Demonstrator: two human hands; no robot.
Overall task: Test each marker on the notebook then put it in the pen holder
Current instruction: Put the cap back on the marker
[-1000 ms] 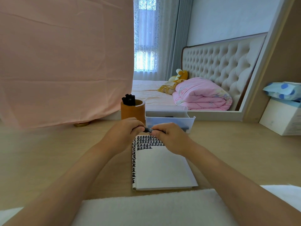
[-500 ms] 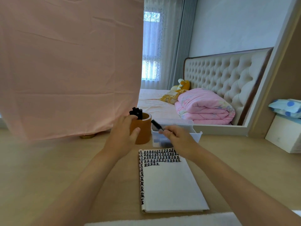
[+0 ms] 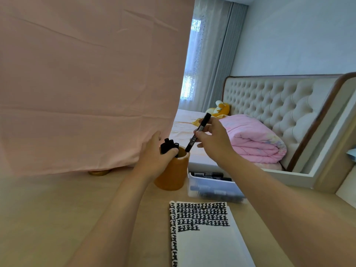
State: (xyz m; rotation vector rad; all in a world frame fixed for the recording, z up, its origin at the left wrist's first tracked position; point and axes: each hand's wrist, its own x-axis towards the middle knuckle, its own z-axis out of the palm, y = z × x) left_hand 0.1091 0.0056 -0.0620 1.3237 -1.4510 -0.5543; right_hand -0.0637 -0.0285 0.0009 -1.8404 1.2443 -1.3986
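Marker (image 3: 198, 132) hangs slanted, lower end just over the pen holder (image 3: 173, 174) mouth, pinched mid-barrel in the right hand (image 3: 213, 143) grip, likely aimed for the drop. The left hand (image 3: 154, 157) grip wraps the holder's rim, thumb against stored markers (image 3: 169, 144), probably to steady it; notebook (image 3: 208, 237) lies nearer on the table (image 3: 57, 209).

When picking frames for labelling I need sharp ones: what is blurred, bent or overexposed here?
Head view: the marker and the notebook marks are fairly sharp; the clear bin is smeared; the window is blown out; the wide lens bends the headboard and the room sits tilted.
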